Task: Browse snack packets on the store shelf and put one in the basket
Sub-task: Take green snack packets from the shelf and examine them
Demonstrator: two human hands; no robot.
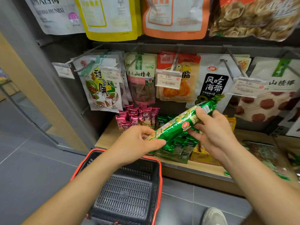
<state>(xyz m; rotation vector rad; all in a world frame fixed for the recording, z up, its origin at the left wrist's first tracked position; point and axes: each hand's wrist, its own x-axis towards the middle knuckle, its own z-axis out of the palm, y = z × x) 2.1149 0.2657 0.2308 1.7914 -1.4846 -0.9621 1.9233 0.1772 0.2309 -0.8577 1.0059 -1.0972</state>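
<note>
One green snack packet is held slantwise in the air above the wooden shelf, most likely so its printed face can be read: the left hand pinches its lower end between thumb and fingers, and the right hand curls round its upper part. It hangs just above the single red-rimmed basket and is not yet inside. Five packet fronts hang in the lower pegged row, while the pink packets crowd together too tightly to count, perhaps ten.
</note>
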